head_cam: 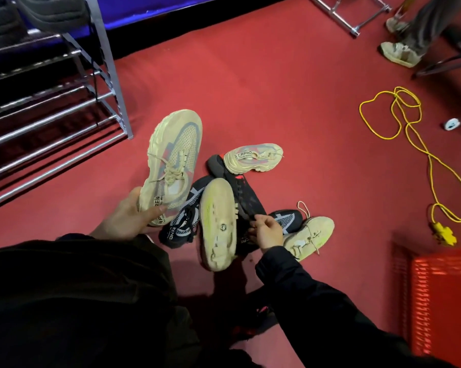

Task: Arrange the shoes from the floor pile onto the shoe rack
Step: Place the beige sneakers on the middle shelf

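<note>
My left hand [128,217] grips the heel of a cream sneaker [172,163] with grey and pink panels, held above the red carpet with its toe pointing away. My right hand [267,231] is closed on a black shoe [244,197] in the floor pile. In that pile a cream shoe lies sole up [217,224], with a black-and-white mesh sneaker [183,221] at its left, another dark sneaker [286,217] and a cream sneaker [310,236] at the right, and a small cream sneaker [253,156] behind. The metal shoe rack [51,123] stands at the left.
Dark shoes [49,10] sit on the rack's top shelf. A yellow cable [420,144] snakes across the carpet at the right. A red plastic crate [441,298] stands at the lower right. Another person's legs and shoes [401,53] are at the upper right, beside a metal frame [348,14].
</note>
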Available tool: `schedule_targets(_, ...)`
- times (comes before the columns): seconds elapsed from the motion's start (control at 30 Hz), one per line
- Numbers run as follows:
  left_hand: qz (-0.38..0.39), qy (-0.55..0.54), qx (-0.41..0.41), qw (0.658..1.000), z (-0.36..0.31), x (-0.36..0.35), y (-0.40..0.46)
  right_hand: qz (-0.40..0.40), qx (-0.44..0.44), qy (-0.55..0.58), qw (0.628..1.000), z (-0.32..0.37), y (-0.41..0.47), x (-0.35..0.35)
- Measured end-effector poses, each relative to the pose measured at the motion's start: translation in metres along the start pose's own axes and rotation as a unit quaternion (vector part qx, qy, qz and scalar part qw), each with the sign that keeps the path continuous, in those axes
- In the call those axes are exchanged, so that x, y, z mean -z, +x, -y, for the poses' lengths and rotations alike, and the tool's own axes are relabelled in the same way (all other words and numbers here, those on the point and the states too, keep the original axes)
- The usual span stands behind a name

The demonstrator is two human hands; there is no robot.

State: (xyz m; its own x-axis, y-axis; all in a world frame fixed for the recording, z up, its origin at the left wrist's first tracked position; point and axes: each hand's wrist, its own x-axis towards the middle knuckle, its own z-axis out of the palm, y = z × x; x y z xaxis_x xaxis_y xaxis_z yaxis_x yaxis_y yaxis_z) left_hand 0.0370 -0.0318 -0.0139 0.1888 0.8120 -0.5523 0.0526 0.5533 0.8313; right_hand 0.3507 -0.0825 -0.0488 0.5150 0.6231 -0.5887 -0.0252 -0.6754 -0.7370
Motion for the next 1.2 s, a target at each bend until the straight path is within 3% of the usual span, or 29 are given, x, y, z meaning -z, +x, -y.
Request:
schedule_targets(0.17, 0.028, 0.021, 0.013, 0.999, -0.001, -0.008, 0.0, 0.0, 0.057, -0.029, 0.998, 0.033, 0.038, -0.031)
schedule_targets(0.27, 0.032, 0.037, -0.003, 0.999, -0.002, -0.008, -0.002, -0.017, 0.004, 0.0, 1.0, 0.08, 0.074, -0.067)
schedule_targets(0.33, 0.03, 0.023, -0.009, 0.999, 0.0, -0.003, -0.002, -0.057, -0.043, -0.048, 0.996, 0.097, 0.102, -0.084)
schedule_targets(0.4, 0.016, 0.001, 0.0, 1.0, 0.0, 0.001, -0.006, -0.07, -0.074, -0.069, 0.992, 0.091, 0.141, -0.094)
schedule_targets(0.5, 0.024, -0.037, 0.008, 0.999, 0.005, 0.008, -0.007, -0.015, -0.082, -0.037, 0.996, 0.047, 0.243, -0.112)
schedule_targets(0.63, 0.026, -0.044, 0.006, 0.999, 0.004, 0.012, -0.007, -0.064, -0.129, 0.062, 0.988, 0.099, 0.155, -0.111)
schedule_targets(0.73, -0.007, -0.071, 0.005, 0.997, -0.002, 0.012, -0.008, -0.123, -0.056, 0.104, 0.985, 0.115, 0.108, -0.106)
schedule_targets(0.83, -0.078, -0.107, -0.004, 0.991, -0.007, 0.015, -0.017, -0.049, 0.049, 0.162, 0.984, 0.107, 0.062, -0.101)
schedule_targets(0.97, -0.154, -0.191, 0.0, 0.969, -0.014, 0.034, -0.039, 0.103, 0.049, 0.162, 0.98, 0.098, 0.018, -0.1)
schedule_targets(1.1, -0.228, -0.234, -0.016, 0.945, -0.004, 0.064, -0.045, 0.23, 0.079, 0.084, 0.966, 0.099, -0.008, -0.118)
schedule_targets(1.2, -0.259, -0.222, -0.03, 0.94, -0.023, 0.076, -0.073, 0.273, 0.077, 0.07, 0.956, 0.108, -0.03, -0.141)
